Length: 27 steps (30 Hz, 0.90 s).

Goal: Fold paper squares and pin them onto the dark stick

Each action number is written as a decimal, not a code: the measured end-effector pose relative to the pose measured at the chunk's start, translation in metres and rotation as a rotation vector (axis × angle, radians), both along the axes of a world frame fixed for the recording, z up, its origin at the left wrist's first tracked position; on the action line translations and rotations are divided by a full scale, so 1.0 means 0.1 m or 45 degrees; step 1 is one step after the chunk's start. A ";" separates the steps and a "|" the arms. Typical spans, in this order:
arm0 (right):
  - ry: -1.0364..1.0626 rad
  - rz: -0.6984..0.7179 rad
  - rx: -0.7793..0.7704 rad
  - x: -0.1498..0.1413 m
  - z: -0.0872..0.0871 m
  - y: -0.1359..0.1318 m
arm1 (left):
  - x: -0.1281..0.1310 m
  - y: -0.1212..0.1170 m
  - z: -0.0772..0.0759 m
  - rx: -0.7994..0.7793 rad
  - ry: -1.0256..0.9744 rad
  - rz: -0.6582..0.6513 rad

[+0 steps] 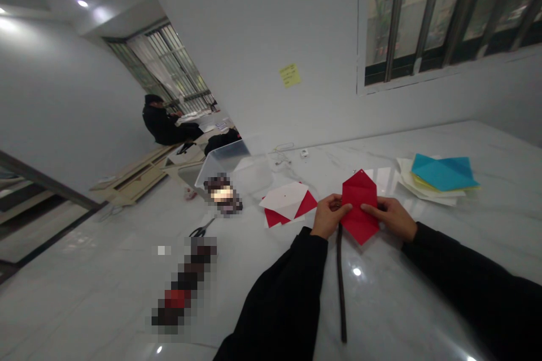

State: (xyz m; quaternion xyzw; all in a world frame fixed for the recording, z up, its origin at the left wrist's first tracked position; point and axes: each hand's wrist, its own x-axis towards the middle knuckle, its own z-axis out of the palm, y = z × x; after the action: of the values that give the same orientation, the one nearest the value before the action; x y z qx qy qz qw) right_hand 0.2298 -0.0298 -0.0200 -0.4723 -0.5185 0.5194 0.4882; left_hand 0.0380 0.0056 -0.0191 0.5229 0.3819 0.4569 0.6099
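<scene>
Between my two hands is a folded red paper, pointed at top and bottom, with creases across it. My left hand pinches its left edge, thumb lying on the front face. On the opposite edge my right hand grips it the same way, fingers behind the sheet. A thin dark strip lies on the white table below the paper, its upper end close to my left hand. Left of that hand rest white and red folded papers, overlapping one another.
A stack of blue, yellow and white papers lies at right. Scissors and a blurred-out dark item are at left. Behind stands a clear plastic bin. A yellow note is on the wall; a person sits far left.
</scene>
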 end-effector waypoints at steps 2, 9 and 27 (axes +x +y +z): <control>-0.018 0.004 -0.009 0.00 0.01 0.00 | 0.00 0.00 0.00 0.005 0.002 -0.003; -0.059 0.048 -0.023 0.02 -0.02 0.02 | -0.01 0.00 0.00 0.010 0.018 -0.031; -0.121 0.096 -0.016 0.05 -0.03 0.03 | 0.00 -0.02 0.03 0.033 0.046 -0.077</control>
State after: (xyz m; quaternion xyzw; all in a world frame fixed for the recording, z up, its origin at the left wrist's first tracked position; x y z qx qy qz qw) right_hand 0.2350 -0.0265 -0.0228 -0.4795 -0.5551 0.5176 0.4404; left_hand 0.0377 0.0031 -0.0161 0.5503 0.3709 0.4336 0.6096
